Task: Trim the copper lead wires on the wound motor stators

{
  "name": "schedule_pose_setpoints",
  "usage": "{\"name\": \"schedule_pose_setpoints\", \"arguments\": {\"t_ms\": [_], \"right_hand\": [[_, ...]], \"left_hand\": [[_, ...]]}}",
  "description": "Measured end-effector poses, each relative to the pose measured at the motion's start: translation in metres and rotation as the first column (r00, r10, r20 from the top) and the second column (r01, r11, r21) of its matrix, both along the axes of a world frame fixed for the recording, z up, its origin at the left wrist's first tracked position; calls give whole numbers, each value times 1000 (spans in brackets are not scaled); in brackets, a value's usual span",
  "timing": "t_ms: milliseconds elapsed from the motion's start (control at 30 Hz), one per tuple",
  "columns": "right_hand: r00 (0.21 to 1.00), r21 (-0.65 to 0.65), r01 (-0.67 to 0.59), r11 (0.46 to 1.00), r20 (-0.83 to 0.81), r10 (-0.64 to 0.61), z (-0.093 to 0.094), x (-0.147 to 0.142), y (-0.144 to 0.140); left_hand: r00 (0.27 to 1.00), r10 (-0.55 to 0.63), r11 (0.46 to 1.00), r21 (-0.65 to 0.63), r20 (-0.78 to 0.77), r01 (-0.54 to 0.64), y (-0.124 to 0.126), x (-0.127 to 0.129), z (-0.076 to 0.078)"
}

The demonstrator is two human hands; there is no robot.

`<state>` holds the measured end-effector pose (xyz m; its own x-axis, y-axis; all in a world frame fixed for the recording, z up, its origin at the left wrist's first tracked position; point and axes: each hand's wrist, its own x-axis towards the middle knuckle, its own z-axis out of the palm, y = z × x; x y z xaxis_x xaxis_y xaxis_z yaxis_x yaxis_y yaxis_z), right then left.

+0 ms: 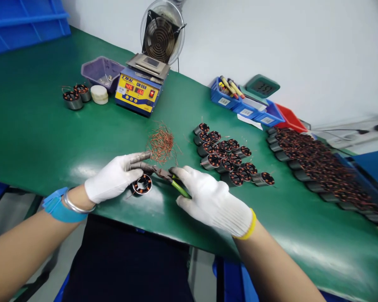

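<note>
Copper-wound stator [142, 184] flat on green mat, green-handled cutters [166, 176] just beside

Green bench mat [34, 138]: wound stators [229, 159], copper wire clippings [161, 144], solder pot [138, 93], blue bins [245, 107], possibly tape rolls [99, 94].

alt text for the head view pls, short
Two gloved hands meet over a green table: the right hand holds green-handled cutters, the left hand rests by a small wound coil. Cut copper wire scraps, rows of coils and a yellow-blue solder pot lie beyond.

White-gloved hands [113, 178], green-handled cutters [176, 186], green mat [34, 134], copper wire scraps [161, 144].
</note>
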<state>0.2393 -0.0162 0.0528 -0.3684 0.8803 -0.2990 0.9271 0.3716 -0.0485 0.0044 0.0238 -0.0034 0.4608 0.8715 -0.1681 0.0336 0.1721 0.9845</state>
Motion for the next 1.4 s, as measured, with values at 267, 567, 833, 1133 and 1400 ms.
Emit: {"name": "schedule_pose_setpoints", "arguments": {"t_ms": [267, 567, 833, 1133, 1400], "right_hand": [[999, -6, -46, 999, -6, 46, 9, -7, 11], [987, -145, -67, 987, -153, 44, 12, -5, 29], [986, -128, -98, 987, -145, 79, 10, 0, 38], [968, 39, -238, 971, 90, 234, 32, -7, 58], [898, -28, -333, 942, 296, 326, 50, -27, 78]], "left_hand": [[997, 41, 992, 122, -72, -32, -3, 3, 3], [994, 41, 990, 137, -101, -27, -3, 4, 2], [993, 47, 989, 145, -109, -30, -3, 4, 2], [996, 27, 992, 128, -84, -16, -3, 5, 0], [994, 33, 984, 176, -102, -15, -3, 7, -2]]}}
